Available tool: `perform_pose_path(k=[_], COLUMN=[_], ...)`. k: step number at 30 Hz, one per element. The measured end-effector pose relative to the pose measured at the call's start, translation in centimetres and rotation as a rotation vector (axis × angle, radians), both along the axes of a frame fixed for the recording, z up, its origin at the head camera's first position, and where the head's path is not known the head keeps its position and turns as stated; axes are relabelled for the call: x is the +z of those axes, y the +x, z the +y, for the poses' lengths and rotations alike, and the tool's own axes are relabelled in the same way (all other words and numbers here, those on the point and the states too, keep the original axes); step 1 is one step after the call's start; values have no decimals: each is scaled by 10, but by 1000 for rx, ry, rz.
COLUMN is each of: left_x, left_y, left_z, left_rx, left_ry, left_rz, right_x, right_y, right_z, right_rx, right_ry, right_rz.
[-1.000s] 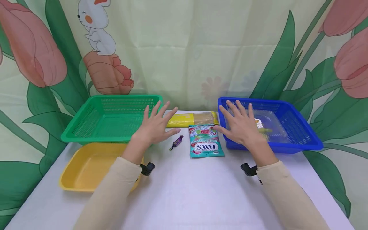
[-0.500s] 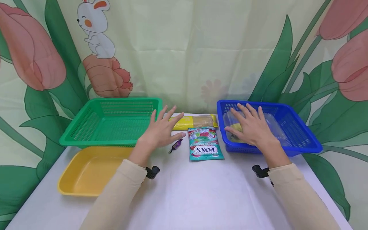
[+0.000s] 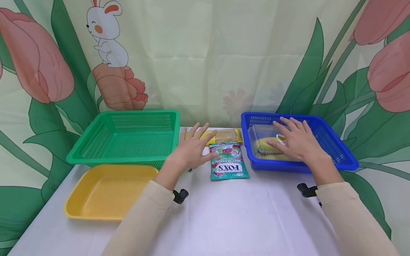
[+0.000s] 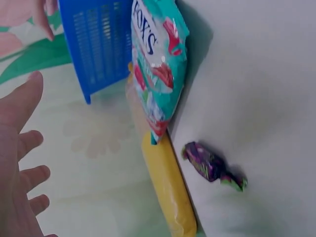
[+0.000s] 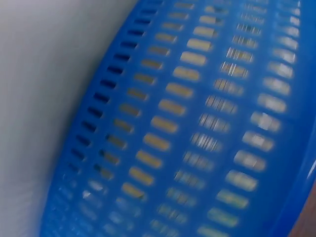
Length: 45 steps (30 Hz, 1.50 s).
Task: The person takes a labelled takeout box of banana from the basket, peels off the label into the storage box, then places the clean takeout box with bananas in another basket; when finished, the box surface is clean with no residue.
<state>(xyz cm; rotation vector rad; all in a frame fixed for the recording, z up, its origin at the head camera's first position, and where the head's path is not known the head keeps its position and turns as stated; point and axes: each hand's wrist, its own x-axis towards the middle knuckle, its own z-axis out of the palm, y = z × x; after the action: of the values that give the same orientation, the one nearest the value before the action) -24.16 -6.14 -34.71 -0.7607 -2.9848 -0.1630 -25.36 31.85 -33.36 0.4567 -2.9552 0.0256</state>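
My left hand (image 3: 191, 149), fingers spread, hovers over the table between the green basket and a teal FOX'S candy bag (image 3: 229, 161). Its thumb overlaps the bag in the head view. A purple wrapped candy (image 4: 203, 160) lies beneath this hand, mostly hidden in the head view. Behind the bag is a yellow packet with a clear window (image 3: 225, 136). My right hand (image 3: 296, 140) is spread over the blue basket (image 3: 339, 147), holding nothing. Inside the basket, partly under that hand, sits a clear plastic box (image 3: 261, 133) with yellow, elongated food in it.
A green basket (image 3: 137, 142) stands at the back left, with a yellow tray (image 3: 109, 192) in front of it. White cloth (image 3: 237, 217) covers the table. A printed curtain (image 3: 205, 71) hangs behind.
Both hands have moved to the right, still spread. The left hand now covers most of the candy, while more of the clear box shows beside the right hand.
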Motion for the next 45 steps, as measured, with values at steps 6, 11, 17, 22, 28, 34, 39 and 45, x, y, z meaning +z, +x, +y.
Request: perform_pose_path(k=[6, 11, 17, 22, 28, 34, 39, 45], left_x=[-4, -13, -19, -22, -28, -31, -32, -36], left_y=[1, -1, -1, -1, -2, -3, -3, -3], left_z=[16, 30, 49, 62, 75, 85, 90, 97], left_rx=[-41, -89, -153, -206, -217, -267, -277, -290], left_ry=[21, 31, 60, 84, 130, 163, 167, 177], left_rz=[-6, -18, -28, -37, -55, -31, -18, -38], right_x=[-7, -12, -15, -17, -16, -16, -19, -21], right_y=[1, 1, 6, 9, 9, 8, 6, 6], right_z=[16, 26, 44, 61, 71, 82, 90, 92], right_rx=[7, 6, -36, -87, -120, -132, -137, -136], right_ry=[-82, -145, -189, -206, -275, -359, -363, -369], right_rz=[-12, -38, -56, -77, -97, -135, -164, -190])
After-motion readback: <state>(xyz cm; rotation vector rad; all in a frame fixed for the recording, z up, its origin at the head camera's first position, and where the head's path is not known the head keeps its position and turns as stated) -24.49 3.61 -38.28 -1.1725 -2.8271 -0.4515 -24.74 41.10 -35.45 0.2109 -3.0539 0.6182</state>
